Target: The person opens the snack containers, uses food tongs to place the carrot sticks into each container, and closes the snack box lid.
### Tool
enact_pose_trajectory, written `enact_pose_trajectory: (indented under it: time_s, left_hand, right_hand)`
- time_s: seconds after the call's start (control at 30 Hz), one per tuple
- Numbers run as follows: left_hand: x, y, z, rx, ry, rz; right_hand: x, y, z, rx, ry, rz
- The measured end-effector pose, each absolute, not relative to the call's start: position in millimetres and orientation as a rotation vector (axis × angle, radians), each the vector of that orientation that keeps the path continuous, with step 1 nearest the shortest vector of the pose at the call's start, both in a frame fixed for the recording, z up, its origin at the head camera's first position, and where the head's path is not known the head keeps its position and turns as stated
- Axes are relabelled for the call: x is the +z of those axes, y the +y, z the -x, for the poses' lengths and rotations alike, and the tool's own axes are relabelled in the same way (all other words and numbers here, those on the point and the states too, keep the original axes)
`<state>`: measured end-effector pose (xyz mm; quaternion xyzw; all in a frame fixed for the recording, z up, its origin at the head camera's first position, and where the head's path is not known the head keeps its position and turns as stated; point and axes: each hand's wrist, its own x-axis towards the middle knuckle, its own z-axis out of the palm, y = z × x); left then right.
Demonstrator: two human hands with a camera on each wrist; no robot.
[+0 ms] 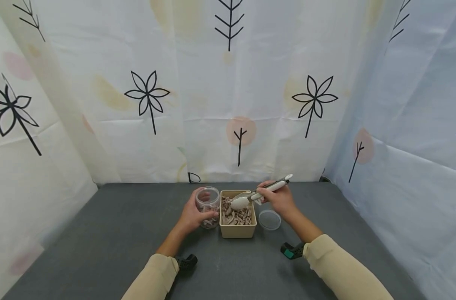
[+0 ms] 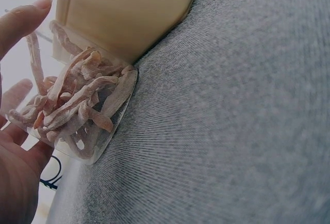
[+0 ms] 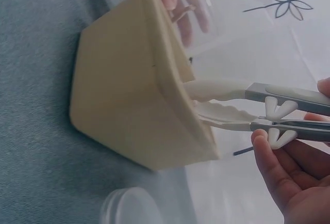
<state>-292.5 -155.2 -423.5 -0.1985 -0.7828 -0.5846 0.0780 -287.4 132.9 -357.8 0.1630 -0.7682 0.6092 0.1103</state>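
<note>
My left hand (image 1: 191,215) grips a clear plastic jar (image 1: 208,196) from its left side, thumb across the front. Pale brownish, powdery strips (image 2: 82,97) lie in the jar's lower part. Right beside the jar stands a beige rectangular bin (image 1: 238,232), filled with more of these strips (image 1: 237,216). In my right hand (image 1: 282,202) is a pair of tongs (image 1: 275,186) with white scalloped heads and grey-and-white handles. The tong heads reach down into the bin, their two arms slightly apart in the right wrist view; the bin's wall hides their tips there.
A round clear lid (image 1: 269,220) lies on the dark grey table (image 1: 100,246), just right of the bin. White patterned cloth (image 1: 198,100) walls off the back and both sides. Each wrist wears a black strap device (image 1: 292,251).
</note>
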Motion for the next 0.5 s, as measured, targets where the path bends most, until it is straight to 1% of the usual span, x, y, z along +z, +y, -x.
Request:
enact_pose_trajectory:
  time_s: [0.23, 0.5]
  left_hand:
    - [-423.8, -155.1, 291.6, -1.752, -2.346, 0.588]
    - [-424.3, -154.8, 292.6, -1.726, -2.349, 0.594]
  right_hand:
    - [-358.8, 142.8, 301.6, 1.848, -2.134, -0.540]
    - [-333.3, 144.1, 301.9, 1.875, -2.017, -0.600]
